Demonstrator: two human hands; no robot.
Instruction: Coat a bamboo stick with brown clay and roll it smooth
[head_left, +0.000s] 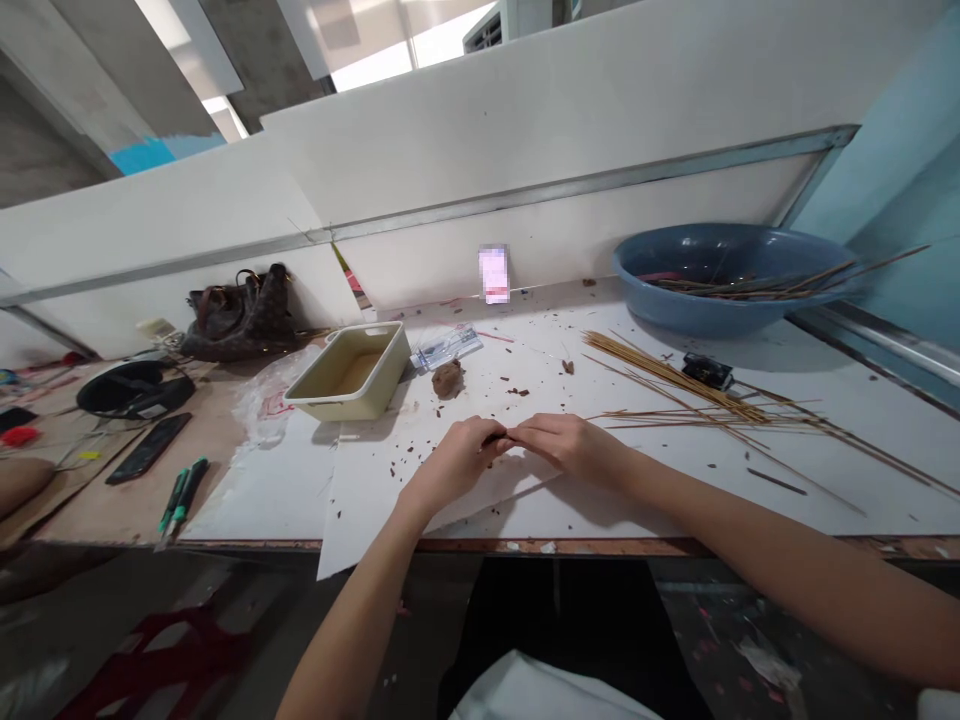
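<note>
Sticks (pixel 750 287) in basin (pixel 660 300) (back R); more sticks (pixel 697 405) R of tray (pixel 337 402).

readable text: none | printed packet (pixel 446 347) label: too small | pink upright card (pixel 494 273): blurred out

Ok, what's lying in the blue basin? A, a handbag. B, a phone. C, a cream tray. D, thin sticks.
D: thin sticks lie in the blue basin, with their ends reaching out past its rim.
</note>
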